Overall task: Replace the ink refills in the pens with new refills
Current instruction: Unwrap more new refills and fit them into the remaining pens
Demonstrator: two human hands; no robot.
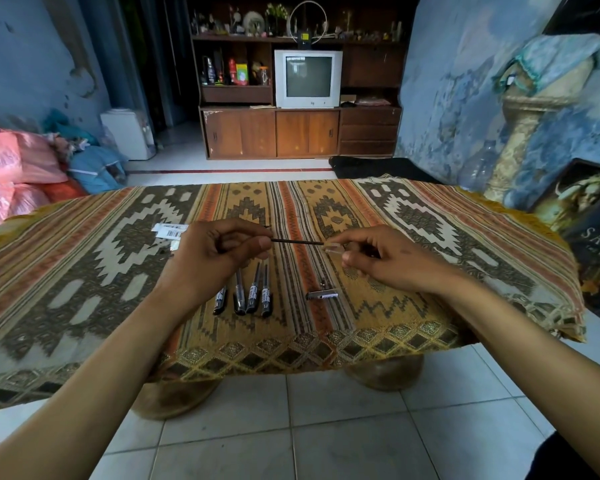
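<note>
Forearms reached over the bench; left hand (219, 251) pinched a thin dark refill (297, 241), best fed straight into the clear barrel (334, 248) pinched by right hand (388, 259).

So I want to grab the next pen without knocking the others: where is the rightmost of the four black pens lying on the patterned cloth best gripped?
Pinch the rightmost black pen at its near, labelled end, coming from its right side. That side faces bare patterned cloth; its left has another pen close beside it.

Orange-brown geometric tablecloth (413, 306), black pens (253, 292)
</note>
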